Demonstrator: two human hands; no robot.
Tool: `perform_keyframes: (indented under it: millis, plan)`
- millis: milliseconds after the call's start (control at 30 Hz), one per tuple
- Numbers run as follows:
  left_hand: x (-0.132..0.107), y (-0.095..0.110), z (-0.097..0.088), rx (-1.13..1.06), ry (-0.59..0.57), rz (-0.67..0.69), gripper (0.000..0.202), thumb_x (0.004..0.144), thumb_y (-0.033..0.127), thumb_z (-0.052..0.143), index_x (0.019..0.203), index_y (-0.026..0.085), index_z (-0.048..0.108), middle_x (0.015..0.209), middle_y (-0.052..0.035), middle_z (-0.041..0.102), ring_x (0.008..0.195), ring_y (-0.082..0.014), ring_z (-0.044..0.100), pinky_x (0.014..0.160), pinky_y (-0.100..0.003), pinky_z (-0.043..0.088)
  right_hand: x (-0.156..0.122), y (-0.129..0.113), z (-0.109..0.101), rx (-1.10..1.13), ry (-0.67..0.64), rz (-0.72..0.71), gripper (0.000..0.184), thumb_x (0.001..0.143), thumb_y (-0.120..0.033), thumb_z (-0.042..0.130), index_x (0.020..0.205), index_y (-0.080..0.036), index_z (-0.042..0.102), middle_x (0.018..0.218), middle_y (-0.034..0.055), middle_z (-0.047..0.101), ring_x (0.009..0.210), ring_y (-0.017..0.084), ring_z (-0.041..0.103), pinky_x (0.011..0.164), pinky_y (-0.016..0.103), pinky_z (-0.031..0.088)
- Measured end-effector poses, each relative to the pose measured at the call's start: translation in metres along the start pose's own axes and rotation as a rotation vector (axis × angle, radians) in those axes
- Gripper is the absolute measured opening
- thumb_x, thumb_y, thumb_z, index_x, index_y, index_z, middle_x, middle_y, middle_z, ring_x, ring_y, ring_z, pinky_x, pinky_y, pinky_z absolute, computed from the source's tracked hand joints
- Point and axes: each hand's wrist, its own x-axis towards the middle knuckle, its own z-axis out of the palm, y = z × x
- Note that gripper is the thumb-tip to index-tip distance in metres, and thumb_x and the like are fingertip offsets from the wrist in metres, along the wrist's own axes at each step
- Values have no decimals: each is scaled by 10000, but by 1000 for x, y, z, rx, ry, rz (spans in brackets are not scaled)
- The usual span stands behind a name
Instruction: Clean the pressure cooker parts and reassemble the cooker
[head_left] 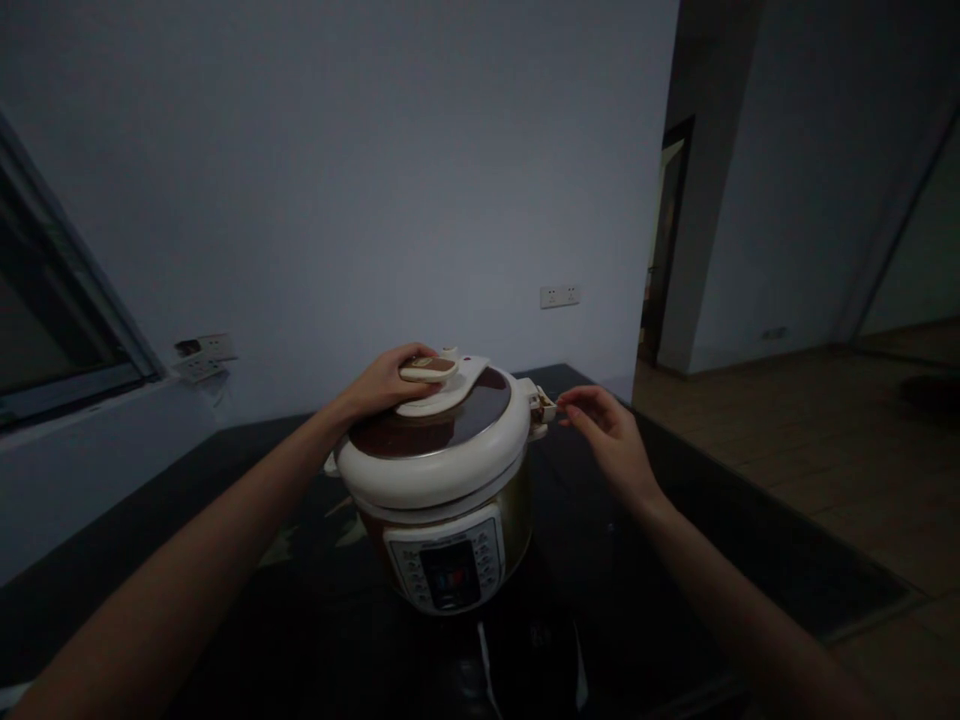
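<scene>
A white and brown electric pressure cooker (435, 485) stands on the dark tabletop, its control panel facing me. Its lid (480, 420) is on. My left hand (390, 380) is closed around the lid handle (429, 371), with the fingers partly hidden behind it. At the cooker's right side, my right hand (604, 425) has thumb and fingers pinched together at the edge of a small white plastic part (546, 404) by the side handle. Brownish marks show on that part; whether it is attached or loose I cannot tell.
The cooker rests on a black table (645, 560) against a pale wall. One socket (559, 296) is on the wall behind, and more sockets (206, 358) are at the left by a window (56, 290). A doorway (664, 240) and tiled floor (750, 430) lie to the right.
</scene>
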Motion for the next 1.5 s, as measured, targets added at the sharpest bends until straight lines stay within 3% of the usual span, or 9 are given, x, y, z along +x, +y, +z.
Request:
perform_keyframes:
  millis: [167, 267, 367, 467, 733, 1167, 1500]
  plan:
    - [1, 0, 1, 9, -19, -3, 472, 644, 393, 710, 1047, 171, 605, 983, -43, 667, 871, -215, 621, 769, -318, 471, -22, -3, 6, -104, -12, -35, 148, 854, -356, 616, 923, -225, 619, 947, 51, 658, 901, 197, 637, 798, 365, 552]
    - [1, -1, 4, 25, -28, -5, 462, 642, 371, 715, 1047, 173, 613, 992, -46, 674, 881, -218, 627, 784, -326, 478, -33, -2, 13, -229, -56, -187, 126, 900, -294, 553, 980, -239, 634, 1010, 67, 667, 973, 213, 634, 854, 398, 540]
    - [2, -3, 8, 33, -29, -6, 451, 650, 359, 710, 1050, 176, 611, 1011, -50, 678, 897, -219, 628, 799, -329, 478, -44, 3, 22, -368, -138, -366, 227, 928, -236, 508, 1113, -263, 637, 1168, 81, 655, 1132, 228, 594, 990, 461, 485]
    - [3, -5, 10, 34, -34, -8, 452, 652, 356, 707, 1056, 177, 609, 1008, -49, 682, 891, -218, 633, 791, -329, 482, -52, 10, 30, -461, -232, -433, 331, 941, -237, 506, 1257, -280, 595, 1353, 86, 580, 1285, 228, 512, 1088, 483, 422]
    - [4, -14, 11, 34, -18, -12, 453, 656, 357, 703, 1059, 169, 616, 1007, -59, 682, 902, -221, 631, 804, -340, 482, -58, 27, 38, -516, -305, -447, 495, 972, -283, 478, 1457, -355, 408, 1559, 60, 370, 1454, 228, 317, 1154, 528, 352]
    - [0, -21, 15, 49, -26, -6, 430, 688, 365, 665, 1072, 190, 581, 1020, -54, 688, 893, -209, 637, 786, -326, 479, -62, 29, 42, -554, -322, -454, 608, 971, -248, 471, 1512, -423, 255, 1611, 8, 263, 1482, 237, 253, 1158, 553, 344]
    - [12, -26, 8, 305, -115, 148, 388, 738, 454, 638, 1028, 199, 596, 1023, -72, 633, 936, -242, 579, 824, -347, 426, -69, 32, 47, -611, -318, -473, 673, 972, -236, 455, 1539, -416, 140, 1633, 8, 188, 1497, 245, 202, 1152, 576, 346]
